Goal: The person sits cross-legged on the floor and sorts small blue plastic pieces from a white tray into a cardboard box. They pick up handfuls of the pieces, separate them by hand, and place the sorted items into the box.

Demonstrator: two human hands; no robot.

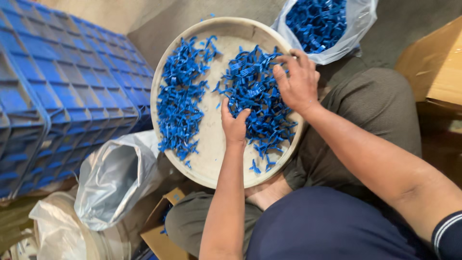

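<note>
Both hands work a round tray (211,168) of blue plastic clips (257,96): left hand (234,124) pinching, fingertips hidden; right hand (297,79) spread open atop them.

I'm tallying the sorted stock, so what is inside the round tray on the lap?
The round tray holds two heaps of small blue plastic pieces. The left hand and right hand cover part of the right heap.

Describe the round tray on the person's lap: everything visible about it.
The round tray is shallow, off-white and scuffed, with a low raised rim. It rests tilted on the person's lap. Small blue plastic pieces lie in two heaps, left and right, with a bare strip between. The left hand and right hand both rest in the right heap.
</note>
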